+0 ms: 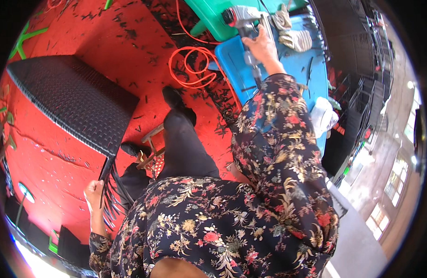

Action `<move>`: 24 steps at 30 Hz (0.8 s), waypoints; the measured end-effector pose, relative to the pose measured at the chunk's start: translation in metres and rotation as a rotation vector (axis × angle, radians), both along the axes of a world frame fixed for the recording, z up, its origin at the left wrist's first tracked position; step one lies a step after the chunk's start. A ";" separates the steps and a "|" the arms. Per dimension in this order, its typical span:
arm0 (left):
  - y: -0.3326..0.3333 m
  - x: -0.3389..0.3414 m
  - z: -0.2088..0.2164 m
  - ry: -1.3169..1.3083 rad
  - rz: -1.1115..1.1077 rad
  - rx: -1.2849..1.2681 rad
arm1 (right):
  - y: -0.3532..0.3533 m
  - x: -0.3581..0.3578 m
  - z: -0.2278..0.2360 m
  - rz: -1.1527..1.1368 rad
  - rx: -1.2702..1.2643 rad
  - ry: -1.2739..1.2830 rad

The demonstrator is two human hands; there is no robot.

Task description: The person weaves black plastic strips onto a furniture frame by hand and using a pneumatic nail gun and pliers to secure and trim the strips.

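Note:
My right hand (262, 46) is closed around a grey and black pneumatic nail or staple gun (245, 16) with a red-rimmed cap, at the blue plastic stool top (230, 55). Part of the gun's handle is hidden by my fingers. At the lower left, my left hand (94, 195) makes a fist around a black flat strip (103, 178). More loose black strips (115, 199) hang beside it from the corner of a black woven rattan panel (76, 99), which stretches away to the far left.
Beside the gun lie striped work gloves (297, 41). A white cloth (322, 115) rests at the stool's right edge. An orange air hose (191, 86) coils on the red floor (148, 111), among scattered black scraps. A green plastic stool (215, 14) stands behind. Stacked black woven pieces (361, 99) line the right.

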State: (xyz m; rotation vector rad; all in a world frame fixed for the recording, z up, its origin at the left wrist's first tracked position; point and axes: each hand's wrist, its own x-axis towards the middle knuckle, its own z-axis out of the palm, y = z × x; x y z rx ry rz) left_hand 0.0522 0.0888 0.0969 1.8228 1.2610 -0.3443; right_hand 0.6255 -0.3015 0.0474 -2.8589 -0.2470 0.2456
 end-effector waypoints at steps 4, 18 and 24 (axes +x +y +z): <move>0.001 0.030 0.046 0.168 0.050 -0.186 | -0.147 -0.002 0.018 0.073 -0.203 -0.189; 0.019 0.047 0.181 -0.093 -0.313 -0.146 | -0.271 -0.119 0.088 -0.111 -0.561 0.013; 0.012 0.082 0.226 -0.027 0.053 0.280 | -0.292 -0.093 0.080 0.054 -0.341 0.129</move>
